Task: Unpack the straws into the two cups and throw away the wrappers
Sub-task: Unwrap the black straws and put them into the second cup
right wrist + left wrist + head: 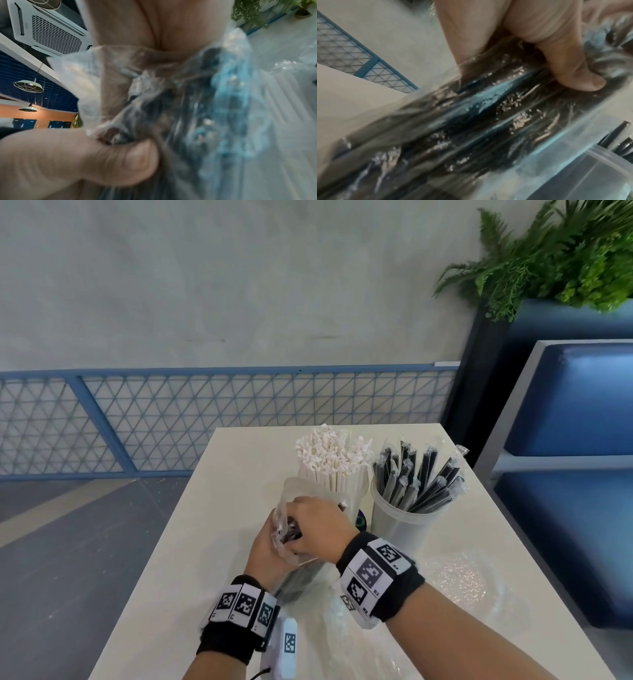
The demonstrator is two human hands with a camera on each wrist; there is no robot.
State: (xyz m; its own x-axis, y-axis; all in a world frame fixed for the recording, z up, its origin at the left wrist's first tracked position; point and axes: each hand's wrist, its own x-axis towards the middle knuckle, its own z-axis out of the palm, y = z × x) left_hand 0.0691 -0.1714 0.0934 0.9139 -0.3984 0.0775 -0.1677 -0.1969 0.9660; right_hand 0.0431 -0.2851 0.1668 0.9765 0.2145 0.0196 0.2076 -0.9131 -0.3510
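A clear plastic bag of black straws (pixel 297 577) is held upright-tilted over the table's middle. My left hand (pixel 267 553) grips the bag from the left side, its thumb (pixel 570 67) pressed on the plastic over the black straws (pixel 471 121). My right hand (pixel 318 525) is at the bag's open top, fingers curled in, thumb (pixel 120 155) pinching the straw ends through the bag mouth (pixel 214 101). Behind stand two translucent cups: the left cup (pixel 358 501) is packed with white paper-wrapped straws (pixel 332 463), and the right cup (pixel 400 529) holds black wrapped straws (pixel 418 481).
An empty crumpled clear wrapper (pixel 459 577) lies on the white table (pixel 212 542) right of my hands, with more clear film (pixel 342 645) near the front edge. A blue bench (pixel 575 440) stands to the right, and a blue mesh railing (pixel 205 419) runs behind.
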